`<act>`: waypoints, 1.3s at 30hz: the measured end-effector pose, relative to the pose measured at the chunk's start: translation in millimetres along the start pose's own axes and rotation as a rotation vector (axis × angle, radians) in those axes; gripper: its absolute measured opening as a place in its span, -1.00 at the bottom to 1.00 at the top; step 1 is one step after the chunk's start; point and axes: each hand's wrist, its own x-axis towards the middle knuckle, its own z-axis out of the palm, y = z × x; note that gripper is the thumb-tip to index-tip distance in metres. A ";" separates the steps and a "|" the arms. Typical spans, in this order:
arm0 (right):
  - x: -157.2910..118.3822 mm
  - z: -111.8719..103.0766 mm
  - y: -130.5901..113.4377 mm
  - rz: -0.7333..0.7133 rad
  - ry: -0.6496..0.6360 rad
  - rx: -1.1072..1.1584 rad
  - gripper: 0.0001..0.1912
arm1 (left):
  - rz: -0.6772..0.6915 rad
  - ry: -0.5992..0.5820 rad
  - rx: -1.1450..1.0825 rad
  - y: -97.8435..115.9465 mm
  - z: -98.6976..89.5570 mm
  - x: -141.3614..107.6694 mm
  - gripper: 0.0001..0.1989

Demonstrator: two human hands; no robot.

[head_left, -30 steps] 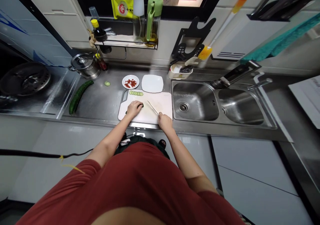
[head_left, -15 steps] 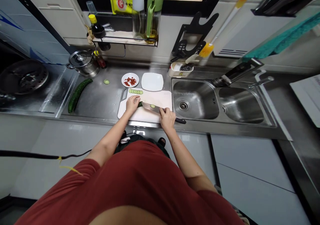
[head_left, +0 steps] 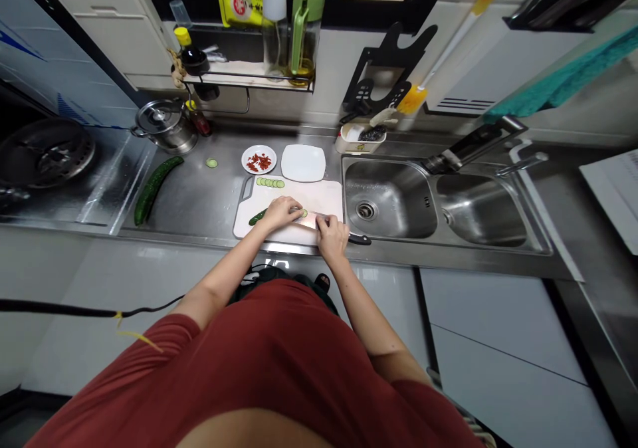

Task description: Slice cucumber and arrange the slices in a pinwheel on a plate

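Observation:
My left hand (head_left: 282, 212) rests on a dark green cucumber piece (head_left: 258, 217), whose end shows to the left of my fingers. My right hand (head_left: 331, 235) grips the black handle (head_left: 359, 238) of a kitchen knife, with its shining steel blade (head_left: 309, 219) lying close to my left fingertips. A fresh cucumber slice (head_left: 304, 213) sits by the blade on the white cutting board (head_left: 323, 195). A row of several cucumber slices (head_left: 268, 183) lies along the board's far edge.
A longer cucumber (head_left: 152, 190) and a lone slice (head_left: 212, 163) lie on the steel counter (head_left: 219, 189). Behind the board are a plate of red chili pieces (head_left: 259, 159) and a white square plate (head_left: 303, 163). A double steel sink (head_left: 386, 199) adjoins on the right.
My left hand has moved right along the cucumber, closer to the knife, and the cucumber's end now shows to its left. The knife has stayed near the board's front right.

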 end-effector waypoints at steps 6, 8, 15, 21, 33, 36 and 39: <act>-5.7 5.8 4.6 0.016 -0.025 0.005 -0.67 | -0.049 0.020 -0.116 7.7 9.2 1.4 -0.84; -8.1 8.2 7.4 0.041 -0.040 0.009 -0.66 | -0.117 0.057 -0.171 6.2 11.9 3.1 -0.87; -18.3 15.9 22.9 0.138 -0.076 0.016 -0.62 | -0.513 0.306 -0.282 -36.7 12.9 22.1 -0.87; -23.7 17.9 27.6 0.166 -0.066 0.036 -0.63 | -0.705 0.339 -0.177 -68.4 5.8 45.1 -0.87; -24.2 14.6 25.1 0.170 -0.080 0.066 -0.65 | -0.675 0.298 0.045 -80.7 9.7 76.5 -0.85; -24.5 13.0 24.7 0.172 -0.071 0.061 -0.64 | -0.635 0.294 0.078 -83.1 8.4 77.6 -0.79; -25.1 13.3 24.9 0.194 -0.072 0.059 -0.65 | -0.584 0.272 0.068 -86.3 7.1 74.2 -0.77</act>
